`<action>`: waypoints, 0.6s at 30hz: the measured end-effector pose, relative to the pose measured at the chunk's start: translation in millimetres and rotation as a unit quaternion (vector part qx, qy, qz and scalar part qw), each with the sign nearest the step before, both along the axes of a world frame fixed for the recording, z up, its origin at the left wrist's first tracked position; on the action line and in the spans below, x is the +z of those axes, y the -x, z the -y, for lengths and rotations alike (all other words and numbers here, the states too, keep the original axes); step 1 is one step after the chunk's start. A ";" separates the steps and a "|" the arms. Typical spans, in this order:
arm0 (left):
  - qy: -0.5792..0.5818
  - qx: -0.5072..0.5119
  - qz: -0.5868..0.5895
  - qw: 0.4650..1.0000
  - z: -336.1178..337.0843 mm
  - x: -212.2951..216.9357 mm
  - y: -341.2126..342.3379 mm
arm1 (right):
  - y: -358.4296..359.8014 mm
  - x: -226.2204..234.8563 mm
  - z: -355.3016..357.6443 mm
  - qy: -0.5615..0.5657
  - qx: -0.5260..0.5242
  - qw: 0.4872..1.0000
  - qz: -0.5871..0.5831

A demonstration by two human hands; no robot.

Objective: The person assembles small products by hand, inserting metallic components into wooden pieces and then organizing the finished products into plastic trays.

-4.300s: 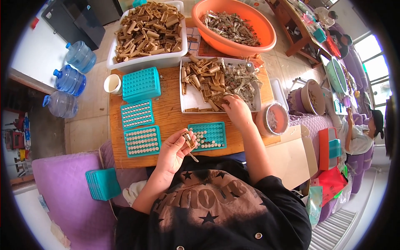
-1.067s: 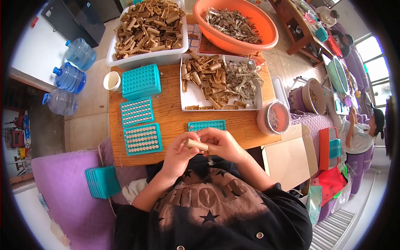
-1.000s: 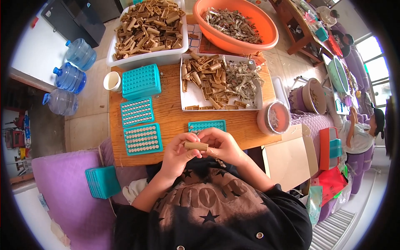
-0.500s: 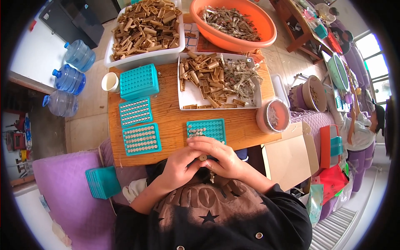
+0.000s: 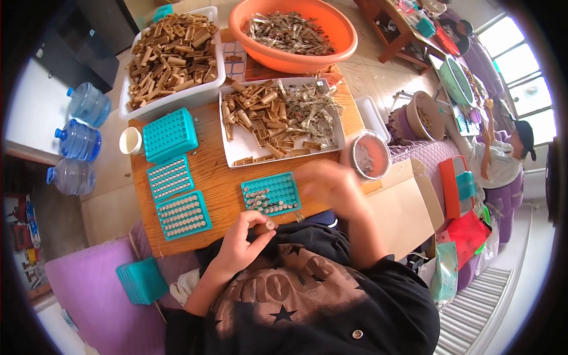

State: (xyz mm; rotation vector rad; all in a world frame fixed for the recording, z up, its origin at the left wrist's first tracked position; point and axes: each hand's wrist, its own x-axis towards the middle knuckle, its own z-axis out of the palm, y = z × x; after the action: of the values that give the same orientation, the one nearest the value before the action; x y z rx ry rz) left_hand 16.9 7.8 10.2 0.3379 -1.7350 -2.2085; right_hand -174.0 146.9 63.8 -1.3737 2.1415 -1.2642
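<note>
Left hand (image 5: 245,235): thumb and fingers pinched on a small tan cylinder (image 5: 270,225), one round end facing the camera. Cylinder is held just off the near edge of the wooden counter (image 5: 220,184), close to the lower edge of a partly filled teal tray (image 5: 282,185). Loose, pale round-ended pieces lie toward the left and near side of that tray; several holes on its far right are bare.

Right hand (image 5: 331,183): motion-blurred, located right of the same tray and below the shallow white box (image 5: 244,148). Finger position cannot be told; cannot tell whether it grips anything.

Shallow white box: brown half-shell parts to the left, clear-and-metallic strips to the right.

Left side of counter: upper filled tray (image 5: 177,193) and lower filled tray (image 5: 190,230), both teal with pieces in rows. Behind them, a teal tray stack (image 5: 170,135), with a beige cup (image 5: 125,142) just beside it.

Far end: white bin (image 5: 177,100) heaped with brown parts; orange basin (image 5: 278,61) containing strips.
</note>
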 end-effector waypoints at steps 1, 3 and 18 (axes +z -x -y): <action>-0.002 -0.008 -0.002 1.000 4.5 6.8 0.3 | 17.9 -7.8 -17.9 -0.018 -0.121 0.992 0.016; 0.242 -0.098 0.014 0.965 20.5 18.3 3.3 | 65.2 -23.6 -57.8 -0.029 -0.264 0.961 -0.077; 0.093 -0.093 0.003 0.991 22.4 7.6 5.4 | 113.3 -70.0 -86.9 -0.349 -0.257 0.889 -0.150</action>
State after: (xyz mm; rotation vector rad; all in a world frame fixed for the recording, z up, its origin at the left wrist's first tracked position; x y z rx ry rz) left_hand 11.4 -14.6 17.9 0.1443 -2.0300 -2.1464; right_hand -287.3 233.8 -6.2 -0.7420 2.8834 -0.2934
